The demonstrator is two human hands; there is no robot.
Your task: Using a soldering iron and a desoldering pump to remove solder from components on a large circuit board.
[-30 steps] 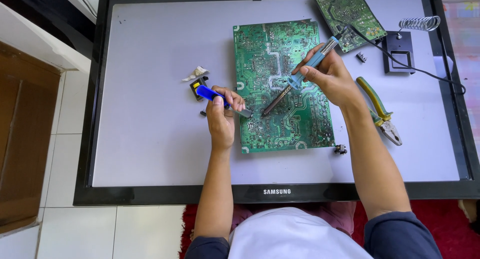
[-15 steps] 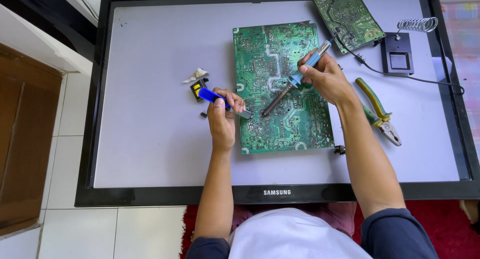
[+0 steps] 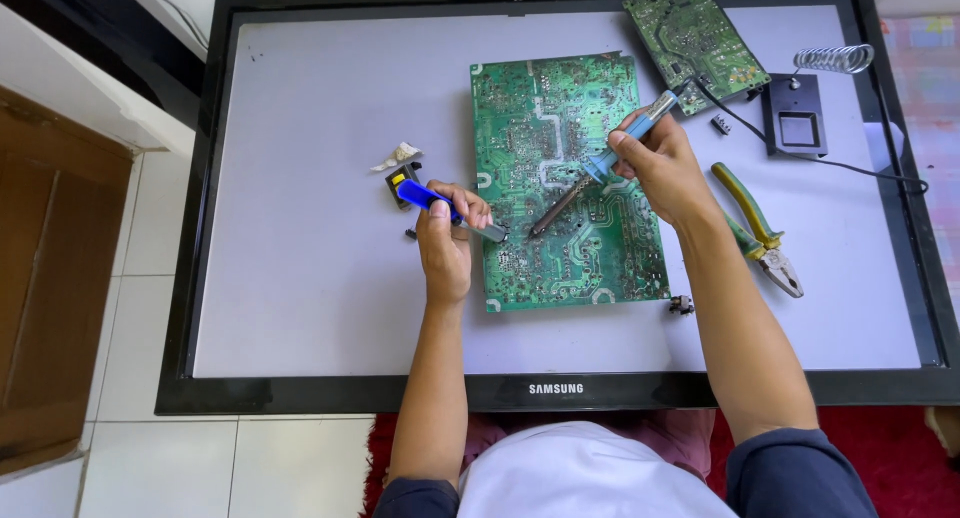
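Both hands work tools over a green circuit board lying on a flat-screen panel.

Low in the frame, the left hand (image 3: 446, 246) has its fingers wrapped around a blue-handled, yellow-capped tool with a metal tip (image 3: 440, 203), that tip resting at the left edge of the large green rectangular circuit board (image 3: 565, 178), mid-frame. Right of centre, the right hand (image 3: 662, 163) grips a blue-handled soldering iron (image 3: 600, 168) like a pen, its dark tip angled down-left onto the board, close to the other tip. Done well, I judge, this means keeping both tips on one joint, wrists steady, cable clear. At right lie yellow-green-handled pliers (image 3: 760, 228); further up sit a black iron stand with coiled holder (image 3: 795, 118) and a smaller green circuit board (image 3: 695, 38).
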